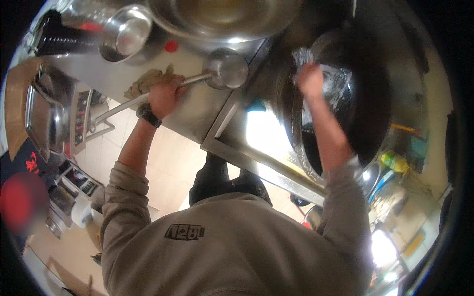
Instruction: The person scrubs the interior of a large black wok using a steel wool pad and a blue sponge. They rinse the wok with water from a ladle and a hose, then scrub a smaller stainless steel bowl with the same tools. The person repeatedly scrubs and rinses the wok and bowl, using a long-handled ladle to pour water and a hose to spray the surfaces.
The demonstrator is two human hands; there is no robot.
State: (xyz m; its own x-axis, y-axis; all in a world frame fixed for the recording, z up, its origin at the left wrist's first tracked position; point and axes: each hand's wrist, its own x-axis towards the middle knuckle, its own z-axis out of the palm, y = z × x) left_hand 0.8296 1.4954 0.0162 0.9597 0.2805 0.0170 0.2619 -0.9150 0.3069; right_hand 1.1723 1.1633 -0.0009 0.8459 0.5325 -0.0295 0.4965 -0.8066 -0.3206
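My left hand (167, 95), a dark watch at its wrist, is closed around the long metal handle of a ladle (226, 69). The ladle's round bowl rests over the steel counter edge by the stove. A crumpled tan cloth (142, 82) lies against the fingers of that hand. Over the large dark wok (370, 100) is my right hand (311, 80), gripping a silvery scrubbing pad (303, 56), blurred by motion; it looks like steel wool. Foamy or stirred water (336, 87) shines inside the wok under my right forearm.
A large metal basin (226, 22) and a steel bowl (127, 33) stand at the far side. Right of the wok lies a green-yellow bottle (394, 162). Steel pans (46, 114) are at left. Another person (24, 203) is at the left edge.
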